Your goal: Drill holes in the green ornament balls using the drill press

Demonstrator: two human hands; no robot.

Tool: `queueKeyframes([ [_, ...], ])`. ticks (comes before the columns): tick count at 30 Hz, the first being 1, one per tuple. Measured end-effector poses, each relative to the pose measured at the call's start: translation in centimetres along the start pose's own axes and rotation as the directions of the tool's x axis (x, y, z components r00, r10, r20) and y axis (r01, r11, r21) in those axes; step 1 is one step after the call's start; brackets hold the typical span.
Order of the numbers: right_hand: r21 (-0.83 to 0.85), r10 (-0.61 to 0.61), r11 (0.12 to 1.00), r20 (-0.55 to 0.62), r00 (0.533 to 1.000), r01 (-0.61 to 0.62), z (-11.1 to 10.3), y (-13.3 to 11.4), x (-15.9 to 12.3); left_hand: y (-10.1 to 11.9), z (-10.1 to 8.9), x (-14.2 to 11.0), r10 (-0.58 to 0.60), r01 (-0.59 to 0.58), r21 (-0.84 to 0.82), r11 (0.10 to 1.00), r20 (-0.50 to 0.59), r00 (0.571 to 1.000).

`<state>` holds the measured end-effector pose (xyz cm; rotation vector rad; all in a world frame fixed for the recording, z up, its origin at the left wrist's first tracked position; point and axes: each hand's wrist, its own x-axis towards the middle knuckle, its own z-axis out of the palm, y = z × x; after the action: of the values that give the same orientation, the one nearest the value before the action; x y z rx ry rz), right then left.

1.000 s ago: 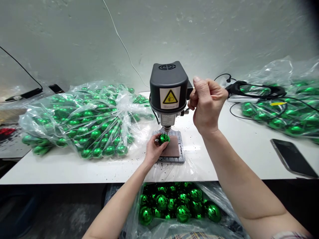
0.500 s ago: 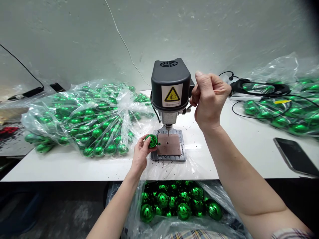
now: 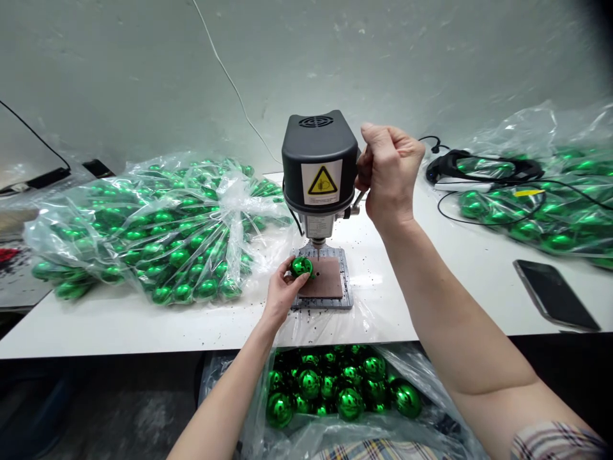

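Observation:
My left hand (image 3: 281, 292) pinches a shiny green ball (image 3: 301, 266) at the left edge of the brown pad (image 3: 328, 278) on the base of a small black bench drill (image 3: 318, 163). The ball sits a little left of the drill bit (image 3: 317, 246), not under it. My right hand (image 3: 387, 172) is closed in a fist round the drill's feed lever (image 3: 357, 202) on the machine's right side, held high.
A clear bag of green balls (image 3: 143, 223) lies left of the drill on the white table (image 3: 119, 319). Another bag (image 3: 550, 211) lies at the right with black cables (image 3: 479, 169). A dark phone (image 3: 553, 294) rests at the right. An open bag of balls (image 3: 340, 390) hangs below the table's front edge.
My left hand took the ball out from under the bit to the left, then brought it back to the pad's left edge. My right hand rose slightly with the lever.

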<state>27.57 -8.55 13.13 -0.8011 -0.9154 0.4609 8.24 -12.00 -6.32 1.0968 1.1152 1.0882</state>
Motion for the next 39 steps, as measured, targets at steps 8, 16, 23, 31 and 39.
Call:
queueKeyframes([
  [8,-0.040,-0.007,0.999,0.051,0.999,0.009,-0.3,0.8,0.7,-0.8,1.6,1.6,0.126,-0.128,0.156,0.979,0.026,0.992],
  [16,-0.054,-0.019,0.998,0.060,0.998,0.022,-0.2,0.8,0.7,-0.6,1.3,1.7,0.180,-0.179,0.200,0.963,0.012,0.984],
  [23,0.025,0.060,0.998,-0.022,0.998,-0.059,0.2,0.1,0.5,-0.7,0.6,1.8,0.079,-0.080,0.104,0.991,0.015,0.997],
  [31,-0.008,0.056,0.998,0.022,0.998,-0.056,-0.1,0.7,0.8,-1.2,1.8,1.9,0.142,-0.153,0.134,0.979,0.090,0.986],
  [39,-0.052,0.014,0.999,0.060,0.998,-0.011,-0.2,0.9,0.8,-0.8,2.3,0.9,0.133,-0.111,0.193,0.975,-0.103,0.986],
])
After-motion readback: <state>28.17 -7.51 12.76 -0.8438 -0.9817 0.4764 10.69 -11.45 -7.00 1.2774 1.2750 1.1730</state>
